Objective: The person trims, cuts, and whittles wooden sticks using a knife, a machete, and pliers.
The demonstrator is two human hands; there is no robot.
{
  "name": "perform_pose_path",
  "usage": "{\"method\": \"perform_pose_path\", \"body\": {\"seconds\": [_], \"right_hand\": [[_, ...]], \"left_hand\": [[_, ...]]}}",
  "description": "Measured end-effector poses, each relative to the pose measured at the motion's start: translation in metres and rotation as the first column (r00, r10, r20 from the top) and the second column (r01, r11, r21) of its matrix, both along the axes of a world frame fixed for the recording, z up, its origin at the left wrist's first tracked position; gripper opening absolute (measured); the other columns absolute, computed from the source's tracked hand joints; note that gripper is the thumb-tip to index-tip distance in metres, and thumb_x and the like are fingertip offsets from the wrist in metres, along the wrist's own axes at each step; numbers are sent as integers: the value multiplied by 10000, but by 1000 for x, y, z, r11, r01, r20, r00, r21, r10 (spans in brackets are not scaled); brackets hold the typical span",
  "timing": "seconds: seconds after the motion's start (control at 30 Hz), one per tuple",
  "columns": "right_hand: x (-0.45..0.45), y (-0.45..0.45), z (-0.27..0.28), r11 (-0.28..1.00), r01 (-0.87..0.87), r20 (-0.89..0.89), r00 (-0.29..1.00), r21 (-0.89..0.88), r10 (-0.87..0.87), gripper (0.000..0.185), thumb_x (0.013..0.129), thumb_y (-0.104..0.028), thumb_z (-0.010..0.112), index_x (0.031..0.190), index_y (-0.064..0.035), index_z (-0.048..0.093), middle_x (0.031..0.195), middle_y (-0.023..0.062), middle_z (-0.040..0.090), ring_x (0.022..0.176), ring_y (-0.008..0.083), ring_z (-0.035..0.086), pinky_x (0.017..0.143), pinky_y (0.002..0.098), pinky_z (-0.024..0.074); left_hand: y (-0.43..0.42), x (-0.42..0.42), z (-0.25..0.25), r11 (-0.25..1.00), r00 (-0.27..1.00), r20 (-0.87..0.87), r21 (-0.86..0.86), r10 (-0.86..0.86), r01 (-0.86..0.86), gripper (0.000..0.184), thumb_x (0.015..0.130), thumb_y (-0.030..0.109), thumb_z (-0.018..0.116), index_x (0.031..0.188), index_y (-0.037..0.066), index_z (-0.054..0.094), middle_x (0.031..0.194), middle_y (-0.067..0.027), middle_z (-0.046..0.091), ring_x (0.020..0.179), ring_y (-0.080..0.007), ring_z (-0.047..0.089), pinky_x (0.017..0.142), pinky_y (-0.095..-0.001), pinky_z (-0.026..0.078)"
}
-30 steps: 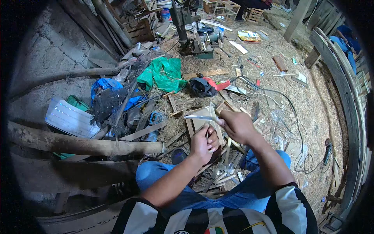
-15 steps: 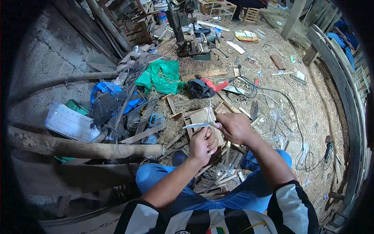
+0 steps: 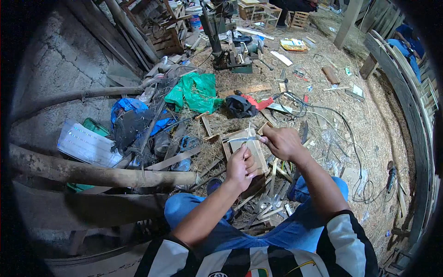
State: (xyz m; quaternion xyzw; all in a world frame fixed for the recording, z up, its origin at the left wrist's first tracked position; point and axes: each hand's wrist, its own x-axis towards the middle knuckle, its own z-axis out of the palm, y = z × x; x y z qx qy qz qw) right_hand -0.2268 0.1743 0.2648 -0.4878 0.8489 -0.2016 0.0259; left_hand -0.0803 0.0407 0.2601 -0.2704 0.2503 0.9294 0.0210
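Observation:
Between my bent knees, my right hand is closed round the handle end of a knife, whose blade points left. My left hand is closed just below the blade, gripping a thin wooden stick that rises upward and crosses the knife. Most of the stick is hidden by fingers and blade. Beneath both hands lies a shallow wooden box on the straw-covered ground. Wood offcuts are scattered between my legs.
A green plastic bag, a black bag and a red power tool lie ahead. A thick pole runs at the left. Cables trail on the right. A wooden rail stands far right, with a person beyond.
The right hand and knife have shifted slightly up and away from the left hand, and the view has tilted a little. Both hands keep their holds.

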Motion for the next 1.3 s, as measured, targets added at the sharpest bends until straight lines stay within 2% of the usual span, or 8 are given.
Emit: {"method": "perform_pose_path", "body": {"seconds": [0.1, 0.13, 0.23, 0.33, 0.57, 0.93, 1.2, 1.3], "right_hand": [[-14, 6, -15, 988, 137, -23, 991, 76, -135, 319, 993, -422, 495, 991, -122, 603, 798, 170, 696, 744, 403, 670, 627, 531, 497], [-28, 12, -11, 941, 283, 21, 956, 186, -292, 313, 984, -417, 502, 1019, -128, 615, 819, 180, 702, 768, 403, 678, 646, 530, 505], [-52, 28, 10, 870, 458, 4, 884, 184, -467, 321, 987, -424, 498, 1022, -127, 614, 810, 182, 696, 762, 405, 676, 650, 538, 503], [-30, 31, 15, 950, 313, 39, 949, 6, -313, 329, 1004, -429, 492, 1001, -114, 589, 795, 187, 675, 762, 413, 661, 645, 539, 493], [26, 10, 14, 994, 2, 59, 998, -111, 5, 334, 995, -427, 509, 956, -98, 558, 765, 156, 662, 677, 404, 640, 562, 531, 467], [24, 12, 9, 994, -15, 60, 998, -107, 22, 319, 992, -405, 517, 942, -91, 538, 697, 160, 644, 643, 408, 632, 552, 532, 460], [13, 6, 11, 991, 17, -30, 999, -130, -21, 331, 991, -432, 497, 936, -109, 542, 751, 142, 658, 677, 384, 644, 556, 513, 471], [8, 8, 8, 997, 38, -33, 999, -70, -41, 259, 967, -369, 520, 950, -111, 541, 768, 144, 656, 702, 386, 643, 572, 505, 471]], "left_hand": [[-2, 5, -5, 1000, 999, 45, -9, 2, -2, 394, 1072, 412, 389, 751, 185, 406, 513, 56, 250, 390, -86, 222, 361, -267, 229], [-2, 8, -7, 1000, 999, 50, -24, -6, 8, 393, 1071, 407, 392, 749, 183, 406, 511, 56, 249, 389, -88, 224, 361, -268, 230], [7, 19, -4, 998, 998, -24, -2, -61, 61, 373, 1074, 379, 390, 768, 170, 419, 520, 50, 271, 391, -88, 235, 365, -268, 234], [4, 15, -6, 981, 999, -34, -193, -11, 4, 350, 1078, 357, 387, 802, 149, 445, 541, 47, 297, 402, -85, 253, 373, -263, 242], [10, 2, 1, 916, 999, 10, -400, 31, -24, 268, 1084, 322, 422, 933, 118, 506, 598, 62, 353, 458, -51, 300, 402, -225, 241], [24, 1, 2, 839, 998, -35, -541, 44, -56, 324, 1089, 379, 394, 917, 118, 478, 592, 63, 336, 442, -46, 283, 389, -230, 234], [13, 8, 3, 894, 993, -119, -446, -8, -46, 355, 1087, 390, 380, 845, 136, 432, 562, 54, 298, 420, -66, 243, 375, -254, 212], [11, 7, 3, 919, 994, -105, -392, -11, -31, 356, 1088, 389, 373, 843, 137, 429, 552, 50, 283, 416, -75, 233, 374, -261, 208]]}}
